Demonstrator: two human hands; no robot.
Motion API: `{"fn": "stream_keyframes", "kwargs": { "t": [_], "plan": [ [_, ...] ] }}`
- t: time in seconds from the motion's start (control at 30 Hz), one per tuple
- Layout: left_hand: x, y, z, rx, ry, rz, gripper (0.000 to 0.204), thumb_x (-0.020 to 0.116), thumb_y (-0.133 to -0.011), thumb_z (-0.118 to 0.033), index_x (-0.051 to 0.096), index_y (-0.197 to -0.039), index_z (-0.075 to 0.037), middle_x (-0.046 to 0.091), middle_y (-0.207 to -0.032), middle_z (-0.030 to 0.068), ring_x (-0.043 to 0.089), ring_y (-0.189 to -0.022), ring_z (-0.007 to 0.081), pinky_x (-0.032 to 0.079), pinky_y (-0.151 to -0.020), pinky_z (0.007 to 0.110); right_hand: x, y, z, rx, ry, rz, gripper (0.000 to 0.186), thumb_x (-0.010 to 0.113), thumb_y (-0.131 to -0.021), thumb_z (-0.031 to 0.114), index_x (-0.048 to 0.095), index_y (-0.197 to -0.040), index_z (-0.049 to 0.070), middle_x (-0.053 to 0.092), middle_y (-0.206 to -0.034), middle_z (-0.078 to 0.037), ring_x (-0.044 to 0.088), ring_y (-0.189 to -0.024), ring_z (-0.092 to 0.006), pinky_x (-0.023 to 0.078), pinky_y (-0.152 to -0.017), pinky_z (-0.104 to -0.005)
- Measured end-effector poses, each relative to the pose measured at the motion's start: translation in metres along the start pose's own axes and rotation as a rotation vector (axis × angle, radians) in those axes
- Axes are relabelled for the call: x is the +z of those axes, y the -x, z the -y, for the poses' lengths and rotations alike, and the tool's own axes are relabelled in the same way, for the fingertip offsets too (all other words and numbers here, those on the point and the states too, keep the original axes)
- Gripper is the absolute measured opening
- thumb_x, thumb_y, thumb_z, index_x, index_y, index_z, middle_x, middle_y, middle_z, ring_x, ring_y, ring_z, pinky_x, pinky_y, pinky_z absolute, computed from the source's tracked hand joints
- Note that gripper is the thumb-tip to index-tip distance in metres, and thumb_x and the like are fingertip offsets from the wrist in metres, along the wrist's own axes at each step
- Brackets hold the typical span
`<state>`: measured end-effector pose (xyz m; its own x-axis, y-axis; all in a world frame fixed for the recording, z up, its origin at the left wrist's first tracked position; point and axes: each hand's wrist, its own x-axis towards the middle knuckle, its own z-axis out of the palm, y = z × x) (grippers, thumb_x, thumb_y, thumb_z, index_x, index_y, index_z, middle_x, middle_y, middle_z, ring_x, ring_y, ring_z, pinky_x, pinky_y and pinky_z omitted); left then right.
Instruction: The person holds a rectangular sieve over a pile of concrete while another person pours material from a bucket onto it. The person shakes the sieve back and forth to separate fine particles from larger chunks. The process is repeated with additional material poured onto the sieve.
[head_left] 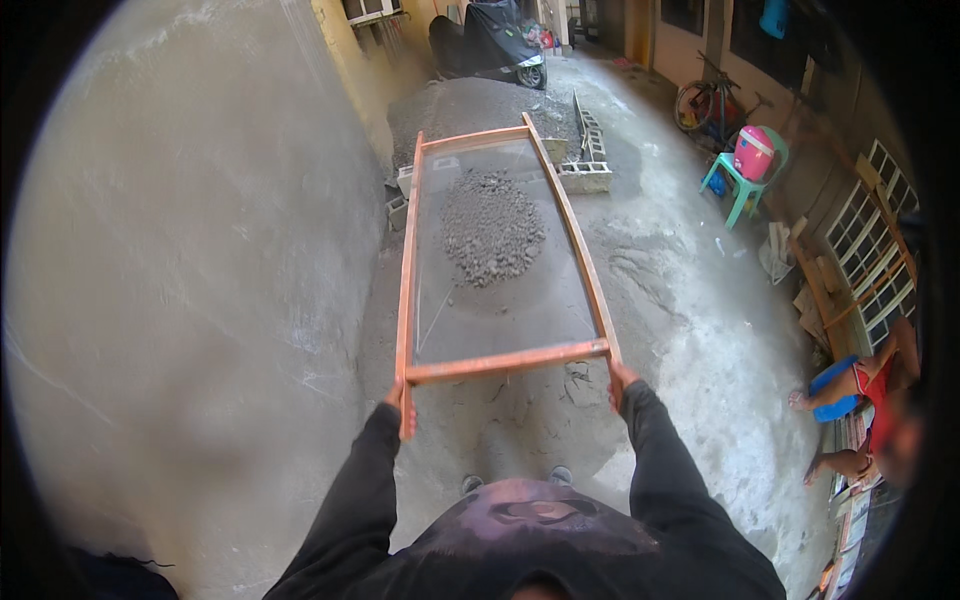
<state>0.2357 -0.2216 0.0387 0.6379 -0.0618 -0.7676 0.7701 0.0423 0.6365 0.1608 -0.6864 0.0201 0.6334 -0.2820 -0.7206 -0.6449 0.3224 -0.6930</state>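
I hold a long wooden-framed sand screen (510, 358) out in front of me by its two near handle ends. My left hand (405, 408) is closed round the left handle, and my right hand (621, 382) grips the right one. A round heap of grey gravel (490, 228) lies on the mesh, nearer its far end. Through the fine mesh the grey floor shows faintly. The far end of the frame reaches over concrete blocks (584, 178) beside a sand pile (455, 108); whether it rests on them I cannot tell.
A grey plastered wall (200, 260) runs along my left. Behind the sand stands a covered motorcycle (490, 45). To the right are a green chair (738, 187) with a pink jug (753, 153), a bicycle (695, 105), white window grilles (868, 240) and a seated person in red (880, 405).
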Motion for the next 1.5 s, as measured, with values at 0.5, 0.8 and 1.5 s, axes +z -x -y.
{"fn": "stream_keyframes", "kwargs": {
  "t": [0.5, 0.8, 1.5],
  "plan": [
    [0.037, 0.073, 0.13, -0.099, 0.175, -0.032, 0.072, 0.043, -0.065, -0.077, 0.044, -0.074, -0.006, 0.043, -0.052, 0.0047, 0.045, -0.042, 0.0197, 0.04, -0.038, 0.032, -0.082, 0.043, -0.048, 0.032, 0.165, 0.032, 0.06, 0.048, -0.075, 0.063, 0.054, -0.105, 0.011, 0.047, -0.06, -0.004, 0.043, -0.04, -0.013, 0.038, -0.035, -0.0288],
    [0.031, 0.076, 0.126, -0.093, 0.162, -0.008, 0.074, 0.043, -0.061, -0.079, 0.044, -0.074, -0.006, 0.042, -0.05, 0.0048, 0.044, -0.039, 0.0204, 0.039, -0.037, 0.034, -0.077, 0.054, -0.05, 0.001, 0.149, -0.002, 0.062, 0.055, -0.072, 0.06, 0.055, -0.1, 0.004, 0.048, -0.063, -0.006, 0.046, -0.041, -0.0151, 0.039, -0.034, -0.0297],
    [-0.088, 0.03, 0.111, -0.251, 0.058, 0.207, 0.064, 0.044, -0.06, -0.079, 0.044, -0.074, -0.016, 0.027, -0.053, -0.0011, 0.03, -0.048, 0.0168, 0.023, -0.044, 0.03, -0.003, 0.129, -0.115, -0.007, 0.261, -0.242, 0.065, 0.05, -0.07, 0.066, 0.06, -0.083, 0.003, 0.051, -0.056, -0.01, 0.047, -0.039, -0.0168, 0.039, -0.035, -0.0312]
  ]
}}
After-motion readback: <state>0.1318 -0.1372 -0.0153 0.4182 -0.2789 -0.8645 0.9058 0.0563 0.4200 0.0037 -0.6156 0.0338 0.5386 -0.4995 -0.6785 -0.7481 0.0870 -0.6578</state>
